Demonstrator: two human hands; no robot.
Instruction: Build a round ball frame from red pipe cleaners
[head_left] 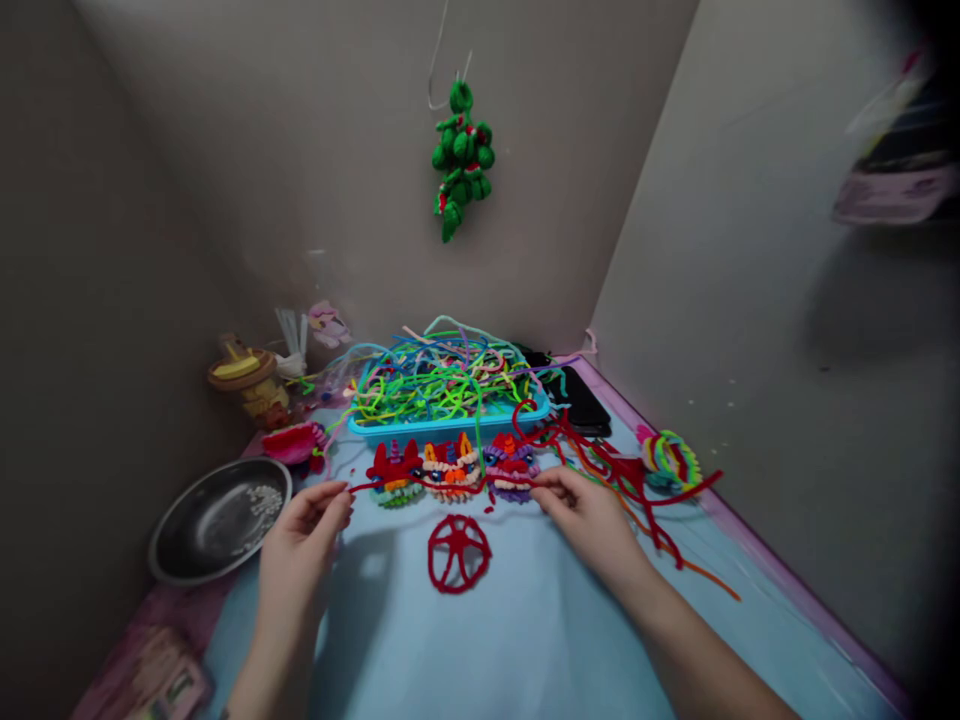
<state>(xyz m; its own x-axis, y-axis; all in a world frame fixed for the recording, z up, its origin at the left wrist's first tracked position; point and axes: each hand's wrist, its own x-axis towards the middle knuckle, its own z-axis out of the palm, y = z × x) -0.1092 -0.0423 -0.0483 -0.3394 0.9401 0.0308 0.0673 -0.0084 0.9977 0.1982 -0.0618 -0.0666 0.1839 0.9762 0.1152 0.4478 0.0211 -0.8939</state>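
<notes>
A red pipe cleaner (442,486) stretches level between my two hands above the light blue table (525,640). My left hand (304,540) pinches its left end and my right hand (585,510) pinches its right end. Just below it lies a red wheel-shaped pipe cleaner piece (458,552), flat on the table. Behind the strand stand three small colourful pipe cleaner figures (454,468) in a row.
A blue tray (450,428) heaped with mixed pipe cleaners sits behind the figures. Loose red and orange strands (637,480) sprawl to the right beside coloured rings (671,458). A metal bowl (217,520) stands at the left. A green figure (459,160) hangs on the wall.
</notes>
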